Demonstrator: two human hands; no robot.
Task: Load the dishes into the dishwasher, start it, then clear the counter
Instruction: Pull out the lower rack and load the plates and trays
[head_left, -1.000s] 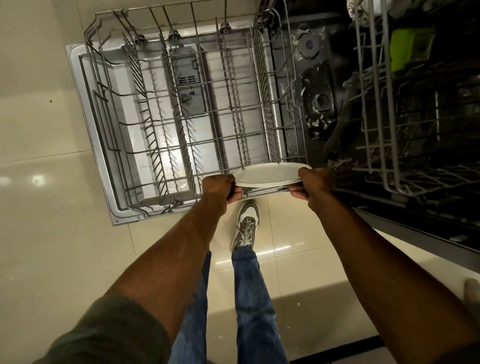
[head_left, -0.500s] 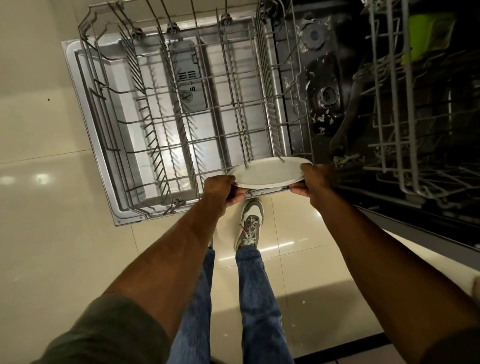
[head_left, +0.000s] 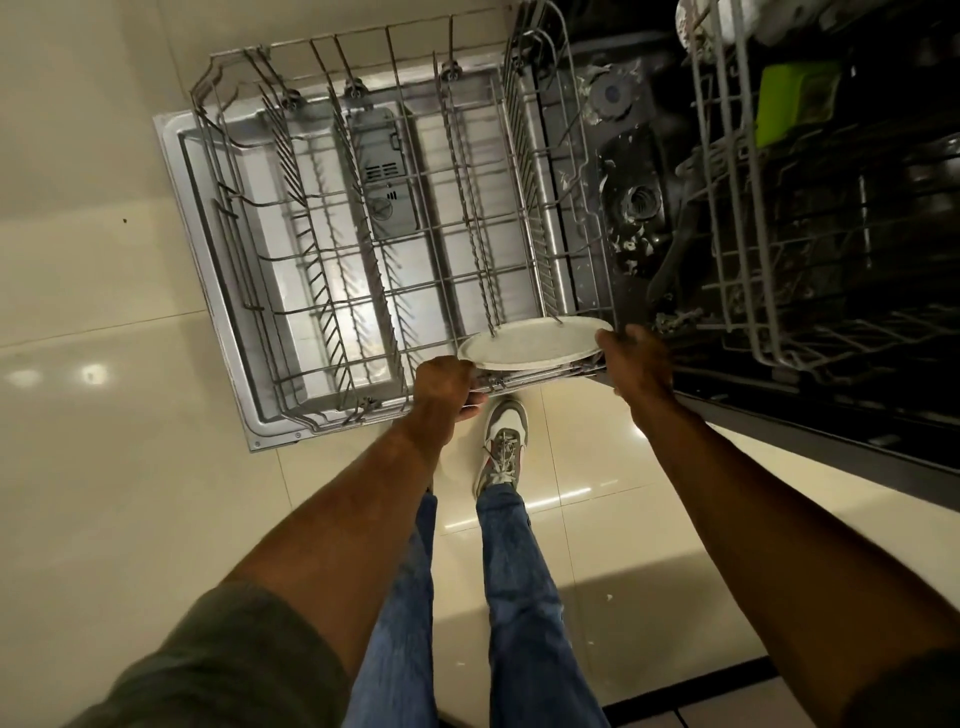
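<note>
A white plate (head_left: 535, 343) lies tilted at the near right corner of the pulled-out lower rack (head_left: 322, 249), and two rack tines show in front of its face. My left hand (head_left: 447, 384) grips its left rim, fingers curled down by the rack's near wire. At the plate's right rim, my right hand (head_left: 636, 361) holds on, its fingertips hidden behind the plate. Apart from the plate, the lower rack holds no dishes.
The open dishwasher door (head_left: 202, 260) lies flat under the rack. On the right, the upper rack (head_left: 748, 218) juts out over the dark tub (head_left: 636, 208), which has food bits on its floor, and holds a green item (head_left: 795, 98). My shoe (head_left: 501, 441) stands on the tiled floor below.
Both hands have moved the plate a little forward into the rack's near corner. Tines now stand in front of its face.
</note>
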